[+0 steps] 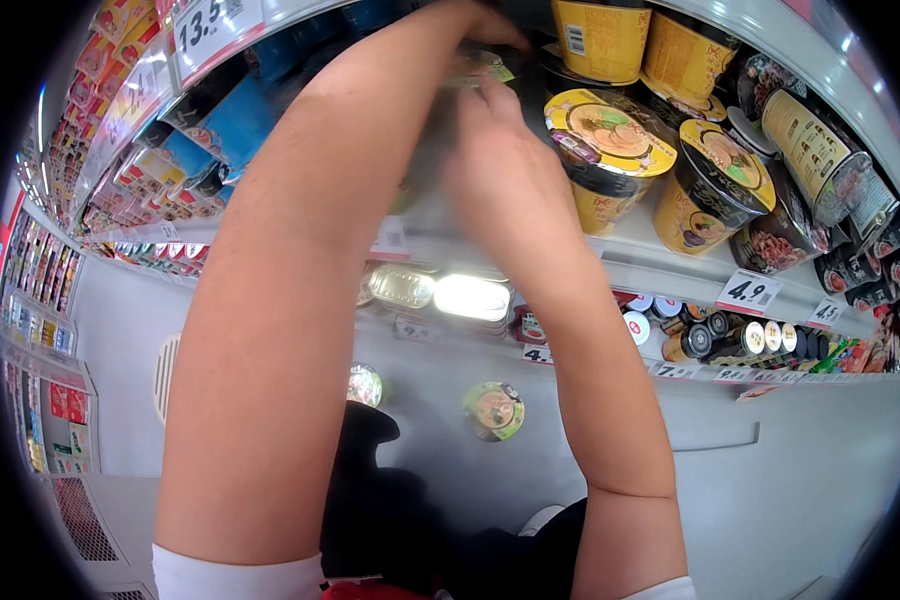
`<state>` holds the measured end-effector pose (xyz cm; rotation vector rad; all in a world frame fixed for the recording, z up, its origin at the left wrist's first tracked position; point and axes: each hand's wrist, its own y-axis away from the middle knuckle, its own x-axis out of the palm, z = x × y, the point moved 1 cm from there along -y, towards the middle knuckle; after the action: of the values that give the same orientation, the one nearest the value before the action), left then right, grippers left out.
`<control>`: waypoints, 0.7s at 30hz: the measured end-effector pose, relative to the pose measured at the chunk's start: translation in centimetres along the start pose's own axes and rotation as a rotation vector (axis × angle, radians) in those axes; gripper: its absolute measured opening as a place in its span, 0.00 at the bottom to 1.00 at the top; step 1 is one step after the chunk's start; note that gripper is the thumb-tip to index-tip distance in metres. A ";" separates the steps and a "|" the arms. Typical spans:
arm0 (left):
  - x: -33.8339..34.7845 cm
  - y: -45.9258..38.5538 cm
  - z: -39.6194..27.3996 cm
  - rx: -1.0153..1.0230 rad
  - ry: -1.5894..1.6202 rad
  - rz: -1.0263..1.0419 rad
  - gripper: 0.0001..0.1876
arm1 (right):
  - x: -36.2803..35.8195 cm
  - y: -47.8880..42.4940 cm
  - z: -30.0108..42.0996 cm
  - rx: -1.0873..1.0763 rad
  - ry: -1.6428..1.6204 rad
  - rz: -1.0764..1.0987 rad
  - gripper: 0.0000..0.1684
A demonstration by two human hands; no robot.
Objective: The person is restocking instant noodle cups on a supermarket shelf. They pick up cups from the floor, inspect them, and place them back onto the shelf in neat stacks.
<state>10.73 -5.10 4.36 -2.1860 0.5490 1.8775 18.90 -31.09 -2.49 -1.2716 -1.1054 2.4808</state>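
Both my arms reach into a white store shelf (630,262). My left hand (495,26) is deep at the back, blurred and partly cut off by the top of the view. Just in front of it, my right hand (506,142) has its fingers at a blurred cup with a green lid (499,67); whether either hand grips it cannot be made out. Right of my right hand stand yellow-and-black instant noodle cups (611,139) with picture lids, and more yellow cups (604,41) are stacked behind. Blue cups (236,120) stand left of my left forearm.
On the floor stand a green-lidded cup (495,411) and another cup (365,384) by my dark-clothed leg. A lower shelf holds tins (401,286) and jars (696,341). Price tags (750,291) line the shelf edges. Dark cups (780,232) crowd the right.
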 end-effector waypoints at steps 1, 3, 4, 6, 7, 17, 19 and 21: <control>0.0 -0.1 0.2 0.001 0.010 -0.003 0.32 | 0.0 0.0 -0.2 0.029 -0.013 0.031 0.28; 0.0 -0.4 0.3 0.006 0.029 -0.017 0.33 | -0.1 0.0 -0.3 0.082 -0.037 0.093 0.33; -0.1 -0.7 0.3 0.009 0.035 -0.027 0.34 | -0.1 0.0 -0.5 0.085 -0.052 0.078 0.32; 0.0 -0.7 0.7 0.006 0.053 -0.055 0.34 | 0.2 -0.1 -0.5 0.083 -0.086 0.050 0.32; -0.2 -0.5 1.1 -0.006 0.058 -0.075 0.35 | 0.2 -0.1 -0.2 0.081 -0.091 0.053 0.33; -4.8 6.3 4.0 0.003 0.775 -0.755 0.39 | -0.5 0.1 -0.1 0.101 -0.036 0.110 0.33; -5.3 7.9 5.7 -0.004 1.025 -0.826 0.39 | -0.4 0.1 -0.1 0.101 -0.023 0.122 0.32; -4.8 9.0 7.5 -0.032 1.227 -0.831 0.40 | -0.5 0.1 0.2 0.108 -0.021 0.159 0.31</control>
<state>-0.34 -9.70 8.55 -2.7205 -0.2635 0.0527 19.08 -31.48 -2.10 -1.3541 -0.8936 2.6334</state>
